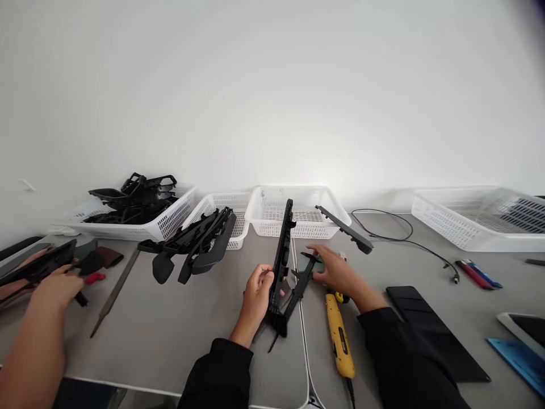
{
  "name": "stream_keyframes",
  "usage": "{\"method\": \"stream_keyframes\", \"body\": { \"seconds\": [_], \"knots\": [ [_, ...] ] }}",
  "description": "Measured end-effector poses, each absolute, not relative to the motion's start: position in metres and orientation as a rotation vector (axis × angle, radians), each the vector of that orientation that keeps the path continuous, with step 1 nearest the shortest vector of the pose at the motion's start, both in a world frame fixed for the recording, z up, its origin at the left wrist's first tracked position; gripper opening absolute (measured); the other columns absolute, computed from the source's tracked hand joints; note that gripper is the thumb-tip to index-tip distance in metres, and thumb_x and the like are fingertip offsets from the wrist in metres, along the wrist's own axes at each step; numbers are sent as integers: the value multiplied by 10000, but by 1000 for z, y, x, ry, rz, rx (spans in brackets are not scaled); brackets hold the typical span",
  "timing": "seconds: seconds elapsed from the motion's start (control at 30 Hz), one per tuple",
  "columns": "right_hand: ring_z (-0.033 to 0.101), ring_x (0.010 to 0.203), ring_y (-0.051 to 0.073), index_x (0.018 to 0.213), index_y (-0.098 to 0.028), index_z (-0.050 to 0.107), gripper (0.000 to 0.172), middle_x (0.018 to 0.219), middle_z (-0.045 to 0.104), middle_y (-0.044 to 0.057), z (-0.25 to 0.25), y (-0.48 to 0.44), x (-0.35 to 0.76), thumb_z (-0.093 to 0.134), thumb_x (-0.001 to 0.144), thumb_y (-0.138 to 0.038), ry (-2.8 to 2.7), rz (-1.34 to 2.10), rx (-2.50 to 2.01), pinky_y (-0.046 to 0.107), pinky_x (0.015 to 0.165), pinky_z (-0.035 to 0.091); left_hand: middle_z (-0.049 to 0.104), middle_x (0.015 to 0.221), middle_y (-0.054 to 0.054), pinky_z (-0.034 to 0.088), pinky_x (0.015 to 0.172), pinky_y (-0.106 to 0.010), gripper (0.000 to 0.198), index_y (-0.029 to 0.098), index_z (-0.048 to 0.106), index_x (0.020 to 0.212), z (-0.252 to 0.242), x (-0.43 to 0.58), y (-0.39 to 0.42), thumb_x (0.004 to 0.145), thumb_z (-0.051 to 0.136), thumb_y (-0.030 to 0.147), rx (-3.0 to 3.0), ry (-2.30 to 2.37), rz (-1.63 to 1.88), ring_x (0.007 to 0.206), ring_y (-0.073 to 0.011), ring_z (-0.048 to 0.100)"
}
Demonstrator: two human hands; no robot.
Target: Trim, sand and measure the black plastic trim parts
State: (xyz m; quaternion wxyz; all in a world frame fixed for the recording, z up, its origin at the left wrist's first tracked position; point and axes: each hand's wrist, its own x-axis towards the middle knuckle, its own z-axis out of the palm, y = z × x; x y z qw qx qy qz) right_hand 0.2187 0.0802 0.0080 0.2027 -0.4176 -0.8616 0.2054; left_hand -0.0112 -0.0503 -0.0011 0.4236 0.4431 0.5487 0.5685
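My left hand (256, 295) is closed round the lower part of a long black plastic part (281, 258), which stands tilted over the table. Just right of that part lies a black caliper (300, 284). At the caliper's upper end is my right hand (332, 270), its fingers bent about the end near a small greenish piece (307, 262); how firmly they grip is hard to make out. A yellow corded tool (339, 335) lies below my right hand, with a yellow and black object (341, 297) partly behind it.
White baskets (293, 229) line the wall; the left ones bear black parts (215, 241). One dark part (347, 229) leans on a basket. A file (114, 292) lies left, beside a co-worker's hands (57, 289). At right are a cable (394, 240), pens (477, 275) and a black case (434, 329).
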Motion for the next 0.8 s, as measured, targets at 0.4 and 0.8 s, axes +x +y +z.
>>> {"method": "stream_keyframes", "body": {
  "seconds": [0.4,0.8],
  "knots": [
    [700,1009,273,1125,-197,694,182,1137,717,98,31,40,185,628,956,-199,-2349,244,-1342,341,820,489,737,933,-40,512,727,-319,375,221,582,1306,7,10,-50,974,603,394,1385,1556,1231,753,-189,656],
    [736,994,265,1210,-207,711,246,1084,777,81,29,43,186,603,993,-246,-2270,331,-1321,331,816,483,665,819,4,377,382,-238,734,186,547,1448,20,20,24,869,731,597,1078,1243,1249,455,-99,490]
  ]
}}
